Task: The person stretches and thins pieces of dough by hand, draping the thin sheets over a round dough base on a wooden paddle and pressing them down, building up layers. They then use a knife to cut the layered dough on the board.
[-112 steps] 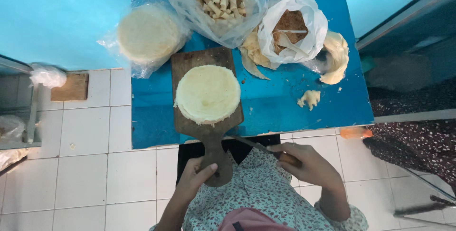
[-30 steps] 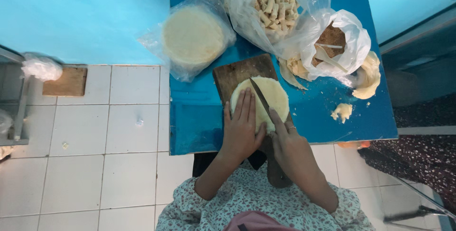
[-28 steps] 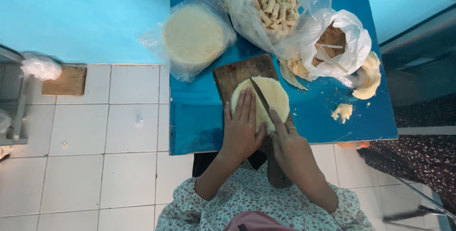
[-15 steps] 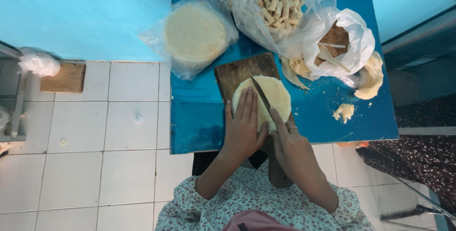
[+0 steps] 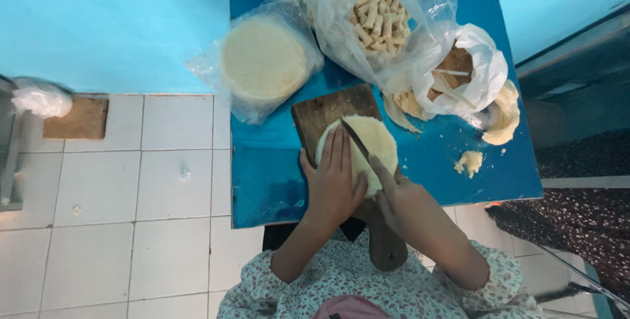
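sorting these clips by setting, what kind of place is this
Probably a small home or shop food-prep corner. A blue table on a white tiled floor carries a wooden cutting board, where a round stack of dough sheets is being cut with a knife, beside a clear bag of rolled pastries.

Both hands moved from the board's handle onto the dough stack (image 5: 367, 148) (knife (image 5: 356, 140) now across it).

Single head-worn view, looking almost straight down from above, fairly near, blue worktop (image 5: 275, 181) at centre top, both hands just below, tiled floor (image 5: 118, 214) filling the left
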